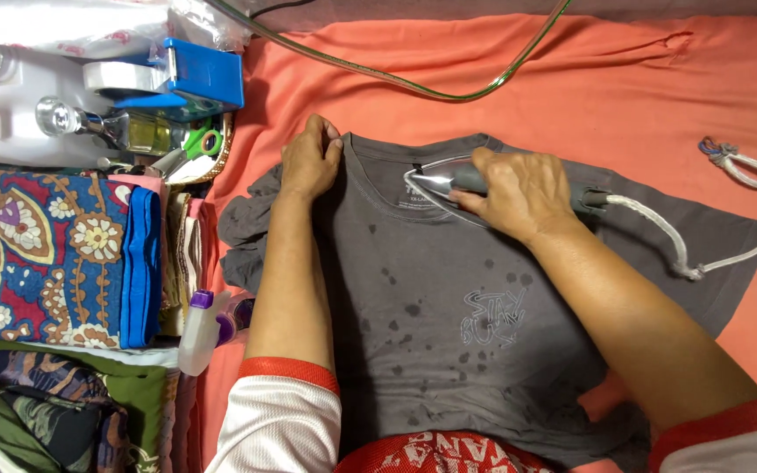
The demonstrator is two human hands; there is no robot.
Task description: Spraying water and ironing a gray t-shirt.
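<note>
Basically, largest to smallest:

1. Orange cloth (624, 79) covers the ironing surface edge to edge; a green cable loops across its far edge.
2. Grey t-shirt (449, 315) lies flat mid-cloth, collar toward the far edge, hem at the near edge by the person's body. Dark damp spots dot the chest around a pale printed design.
3. Folded patterned fabrics (37, 254) stacked off the left edge, with a white spray bottle (199, 333) beside them.
4. Iron (435, 182) sits on the shirt just below the collar, tip pointing left, white cord (711, 236) trailing to the right edge.
5. Right hand (519, 193) is wrapped tight around the iron's handle, fingers curled closed.
6. Left hand (308, 162) lies palm down, fingers together, pinning the collar's left side; nothing pinched.

Judgement: keep the collar taut with the flat hand, glide the iron away from it, and keep the cord off the pressed area.
</note>
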